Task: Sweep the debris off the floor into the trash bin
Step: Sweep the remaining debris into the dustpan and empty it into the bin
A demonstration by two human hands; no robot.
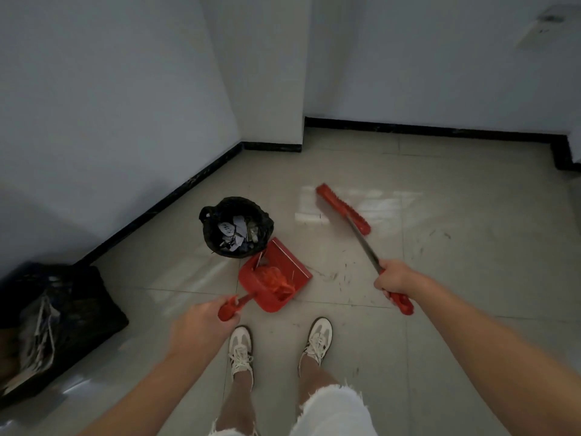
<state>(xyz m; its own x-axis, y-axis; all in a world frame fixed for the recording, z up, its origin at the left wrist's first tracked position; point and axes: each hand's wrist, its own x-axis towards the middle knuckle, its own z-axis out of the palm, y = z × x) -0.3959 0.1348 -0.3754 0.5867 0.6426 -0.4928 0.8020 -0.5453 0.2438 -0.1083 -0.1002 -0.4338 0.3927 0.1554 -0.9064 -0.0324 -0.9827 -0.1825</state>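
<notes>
My left hand (201,325) grips the red handle of a red dustpan (279,262), whose far edge sits against the trash bin (235,228). A crumpled red scrap (276,281) lies in the pan. The bin is small, lined with a black bag, and holds paper scraps. My right hand (394,280) grips the handle of a red broom (342,207); its head is out on the floor, right of the bin. Thin dark debris (339,275) is scattered on the tiles between the pan and my right hand.
A black bag with papers (56,322) lies on the floor at the left by the wall. White walls with black baseboard (434,129) close off the left and back. My two feet in white shoes (279,347) stand just behind the dustpan. More fine debris (440,236) marks the tiles at right.
</notes>
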